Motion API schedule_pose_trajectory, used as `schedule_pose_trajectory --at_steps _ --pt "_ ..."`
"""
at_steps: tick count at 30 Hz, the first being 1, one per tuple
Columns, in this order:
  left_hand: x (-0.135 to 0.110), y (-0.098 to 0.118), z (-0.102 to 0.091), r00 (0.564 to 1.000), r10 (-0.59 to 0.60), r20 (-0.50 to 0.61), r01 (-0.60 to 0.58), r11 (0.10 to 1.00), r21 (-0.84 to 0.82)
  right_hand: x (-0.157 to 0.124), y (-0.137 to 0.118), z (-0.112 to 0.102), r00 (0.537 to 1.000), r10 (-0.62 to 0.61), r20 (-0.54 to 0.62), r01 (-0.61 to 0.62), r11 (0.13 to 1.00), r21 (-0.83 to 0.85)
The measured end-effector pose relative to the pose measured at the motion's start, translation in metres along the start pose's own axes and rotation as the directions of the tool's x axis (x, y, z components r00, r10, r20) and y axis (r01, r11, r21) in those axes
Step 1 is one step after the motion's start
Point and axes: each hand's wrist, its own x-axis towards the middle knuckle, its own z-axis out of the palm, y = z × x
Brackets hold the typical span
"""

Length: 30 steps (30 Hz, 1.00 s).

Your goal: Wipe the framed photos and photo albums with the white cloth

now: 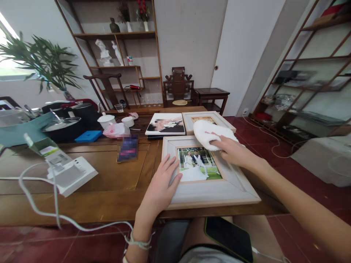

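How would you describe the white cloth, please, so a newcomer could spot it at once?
On the wooden table, find the nearer picture frame, with the left hand on it. The white cloth is in the right hand, at that frame's far side. It looks soft and bunched, unlike the rigid frame.

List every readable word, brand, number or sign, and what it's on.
No readable text anywhere.
Open box: label print, too small and blurred.
Dark blue rectangle: pinkish marks, too blurred.
Red-and-white container: too small.
White cloth in right hand: nothing legible.
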Motion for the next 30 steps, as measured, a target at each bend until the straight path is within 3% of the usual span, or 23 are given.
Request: schedule_pose_trajectory --at_steps 5,10,16,20,23,26,30 --pt "0.0 0.001 -0.001 1.0 -0.005 0.008 0.005 1.0 -0.005 0.008 -0.006 0.008 0.995 -0.096 0.036 0.098 0.994 -0.038" --pt "0.002 0.002 -0.001 1.0 -0.014 0.015 0.014 1.0 -0.004 -0.017 -0.031 -0.007 0.973 -0.144 0.183 0.142 0.99 0.022" --pt "0.002 0.0 0.001 1.0 -0.008 0.002 0.008 1.0 0.008 -0.073 -0.061 -0.043 0.93 -0.078 0.36 0.026 0.989 0.148" --pt "0.002 -0.001 0.001 1.0 -0.008 0.007 0.008 1.0 0.018 -0.101 -0.078 -0.059 0.932 -0.047 0.36 -0.054 0.963 0.263" --pt "0.002 -0.001 0.002 1.0 -0.01 0.007 0.01 1.0 0.021 -0.098 -0.085 -0.063 0.921 -0.067 0.385 -0.064 0.946 0.318" --pt "0.002 0.0 0.002 1.0 -0.011 0.0 0.011 1.0 0.02 -0.078 -0.082 -0.058 0.904 -0.085 0.418 -0.053 0.95 0.308" --pt "0.002 0.001 0.001 1.0 -0.011 0.007 0.011 1.0 0.019 -0.045 -0.072 -0.036 0.947 -0.071 0.314 0.008 0.98 0.2"
